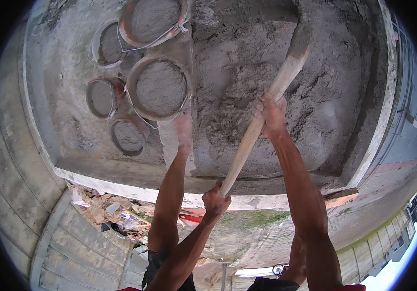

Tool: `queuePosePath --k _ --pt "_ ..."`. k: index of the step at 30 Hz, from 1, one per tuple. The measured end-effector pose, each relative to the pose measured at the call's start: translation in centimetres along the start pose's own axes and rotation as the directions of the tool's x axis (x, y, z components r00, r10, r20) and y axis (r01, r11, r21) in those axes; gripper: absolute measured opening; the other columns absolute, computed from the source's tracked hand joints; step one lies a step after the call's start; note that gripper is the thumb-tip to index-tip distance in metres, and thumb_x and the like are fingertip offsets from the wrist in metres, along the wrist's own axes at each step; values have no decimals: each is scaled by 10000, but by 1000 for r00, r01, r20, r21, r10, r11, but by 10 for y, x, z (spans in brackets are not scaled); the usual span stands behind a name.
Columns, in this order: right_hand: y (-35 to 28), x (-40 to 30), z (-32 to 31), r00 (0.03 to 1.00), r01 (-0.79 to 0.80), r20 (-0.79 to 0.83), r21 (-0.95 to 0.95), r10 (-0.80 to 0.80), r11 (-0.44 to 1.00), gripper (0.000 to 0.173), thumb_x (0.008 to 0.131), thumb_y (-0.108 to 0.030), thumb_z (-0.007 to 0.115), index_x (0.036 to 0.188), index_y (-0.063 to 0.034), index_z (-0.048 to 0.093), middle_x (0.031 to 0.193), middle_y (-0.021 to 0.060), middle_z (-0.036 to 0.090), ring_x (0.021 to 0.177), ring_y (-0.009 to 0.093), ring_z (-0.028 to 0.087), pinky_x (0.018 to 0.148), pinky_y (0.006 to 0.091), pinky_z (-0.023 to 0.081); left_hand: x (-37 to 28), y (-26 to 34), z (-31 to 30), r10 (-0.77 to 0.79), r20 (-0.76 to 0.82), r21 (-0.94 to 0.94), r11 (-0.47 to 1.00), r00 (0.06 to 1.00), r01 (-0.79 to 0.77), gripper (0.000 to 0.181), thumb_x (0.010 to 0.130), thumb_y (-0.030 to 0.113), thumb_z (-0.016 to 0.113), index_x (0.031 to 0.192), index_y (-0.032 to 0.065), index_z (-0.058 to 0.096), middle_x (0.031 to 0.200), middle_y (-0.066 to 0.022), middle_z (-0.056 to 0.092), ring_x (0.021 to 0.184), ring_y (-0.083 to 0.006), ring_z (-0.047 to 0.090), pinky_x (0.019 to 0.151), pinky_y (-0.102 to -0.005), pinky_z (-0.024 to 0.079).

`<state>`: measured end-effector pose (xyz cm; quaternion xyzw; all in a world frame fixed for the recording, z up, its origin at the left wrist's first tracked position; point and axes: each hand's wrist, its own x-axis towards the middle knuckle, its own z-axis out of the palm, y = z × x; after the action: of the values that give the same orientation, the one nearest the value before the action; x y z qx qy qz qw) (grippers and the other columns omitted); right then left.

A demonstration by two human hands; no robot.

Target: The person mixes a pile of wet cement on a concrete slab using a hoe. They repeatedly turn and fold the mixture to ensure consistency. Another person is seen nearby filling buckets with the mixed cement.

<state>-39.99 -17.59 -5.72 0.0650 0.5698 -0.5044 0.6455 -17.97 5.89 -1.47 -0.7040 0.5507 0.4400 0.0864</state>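
My left hand (pixel 216 199) is closed around the lower end of a wooden tool handle (pixel 248 145). Higher up the same handle, my right hand (pixel 271 112) grips it. The handle slants up to the right, and its upper part is caked with grey mortar; the tool's head is partly hidden in the mix near the top edge. Wet grey mortar (pixel 226 83) lies in a walled trough under the handle. A bare leg of mine (pixel 170 196) reaches to a low divider left of the mortar, its foot coated grey.
Left of the divider stand several mortar-filled buckets, among them a large one (pixel 161 89) and a small one (pixel 128 136). A pale concrete rim (pixel 252 202) borders the trough. Crumpled paper sacks (pixel 99 207) lie outside it at lower left.
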Motion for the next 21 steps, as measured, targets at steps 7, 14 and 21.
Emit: queuePosePath --k 7,14,21 --pt "56 139 9 995 -63 -91 -225 44 972 166 912 -114 613 925 -4 489 658 42 500 483 129 460 439 310 418 85 23 29 -220 -10 113 969 975 220 367 728 147 688 1087 92 634 768 -199 694 781 -387 697 710 -509 549" --pt "84 93 -76 975 -177 -186 -348 118 921 212 905 -110 631 1007 1 482 672 49 500 490 129 470 436 310 432 15 25 78 -238 482 -138 930 843 341 150 784 132 623 864 6 639 752 -205 667 739 -354 671 672 -445 505" --pt "102 -46 -123 909 -401 -223 -233 353 886 146 898 -94 596 837 -36 476 612 13 465 450 116 464 399 309 419 -123 17 64 -273 586 -98 911 763 401 241 773 161 630 981 41 626 832 -231 682 822 -417 678 736 -501 532"
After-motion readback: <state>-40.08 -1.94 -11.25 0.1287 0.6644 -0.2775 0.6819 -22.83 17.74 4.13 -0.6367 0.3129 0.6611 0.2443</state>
